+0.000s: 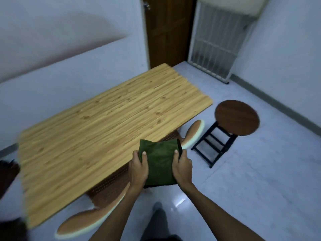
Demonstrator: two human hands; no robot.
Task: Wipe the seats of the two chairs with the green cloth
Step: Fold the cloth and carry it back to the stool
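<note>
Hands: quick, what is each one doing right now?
Left hand: closed on the green cloth.
Right hand: closed on the same cloth.

The green cloth, folded into a thick dark-green pad, hung low in the centre of the frame. One chair, a round dark-brown seat on a black folding frame, stood upright at right of centre. The second chair could not be told apart.

Bare forearms, no sleeves; dark trousers, perhaps, seen below
</note>
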